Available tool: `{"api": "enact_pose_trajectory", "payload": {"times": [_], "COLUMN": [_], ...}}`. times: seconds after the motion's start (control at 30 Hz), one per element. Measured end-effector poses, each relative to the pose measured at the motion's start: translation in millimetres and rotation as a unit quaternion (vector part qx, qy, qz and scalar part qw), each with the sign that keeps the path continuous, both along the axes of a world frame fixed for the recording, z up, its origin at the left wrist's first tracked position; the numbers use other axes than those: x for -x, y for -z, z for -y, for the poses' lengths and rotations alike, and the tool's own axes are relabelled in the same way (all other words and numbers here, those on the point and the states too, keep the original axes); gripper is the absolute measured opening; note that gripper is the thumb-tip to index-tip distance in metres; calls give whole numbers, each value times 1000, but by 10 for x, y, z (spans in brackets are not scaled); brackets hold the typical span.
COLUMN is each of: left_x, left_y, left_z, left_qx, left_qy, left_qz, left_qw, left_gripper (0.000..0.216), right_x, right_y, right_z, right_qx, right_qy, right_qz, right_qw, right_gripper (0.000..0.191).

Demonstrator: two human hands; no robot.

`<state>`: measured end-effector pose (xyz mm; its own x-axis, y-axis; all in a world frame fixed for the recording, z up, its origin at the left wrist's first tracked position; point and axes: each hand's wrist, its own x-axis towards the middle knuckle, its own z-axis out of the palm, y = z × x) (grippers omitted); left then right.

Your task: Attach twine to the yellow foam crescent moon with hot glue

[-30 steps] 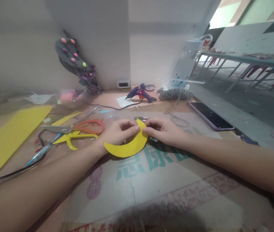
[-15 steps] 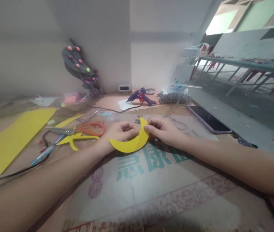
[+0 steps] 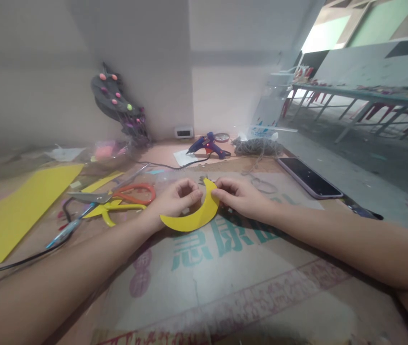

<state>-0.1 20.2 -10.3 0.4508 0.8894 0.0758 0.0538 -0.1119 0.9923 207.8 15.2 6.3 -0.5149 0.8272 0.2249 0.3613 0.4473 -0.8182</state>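
A yellow crescent-shaped cutout (image 3: 192,218) is held just above a flattened cardboard sheet (image 3: 225,268) with teal print. My left hand (image 3: 175,201) pinches the crescent's inner edge from the left, fingers curled closed. From the right, my right hand (image 3: 241,195) pinches its upper tip between thumb and fingers. The two hands sit close together at the middle of the view.
Orange-handled scissors (image 3: 124,193) and yellow-handled scissors (image 3: 113,210) lie left of my hands, by a blue pen (image 3: 69,229) and a yellow sheet (image 3: 13,211). A blue glue gun (image 3: 209,143), grey twine (image 3: 257,146) and a phone (image 3: 308,176) lie farther back and right.
The crescent has tilted and shifted slightly between my fingers; both hands keep their pinch. The view has shifted a little.
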Motion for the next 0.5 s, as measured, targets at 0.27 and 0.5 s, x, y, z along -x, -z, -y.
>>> {"api": "enact_pose_trajectory", "payload": {"times": [0.27,0.5], "left_x": [-16,25], "left_y": [-85,-58], "left_z": [55,14], "left_qx": [16,-12], "left_qy": [-7,-38], "left_qz": [-69,-100], "left_qw": [997,994], "left_gripper": [41,29], "right_x": [14,55], "right_y": [29,-201], "right_z": [-3,68], "right_qx": [-25,-46], "right_qy": [6,54], "right_qz": [35,-27], "right_qw": [999,997], "right_gripper": [26,19]}}
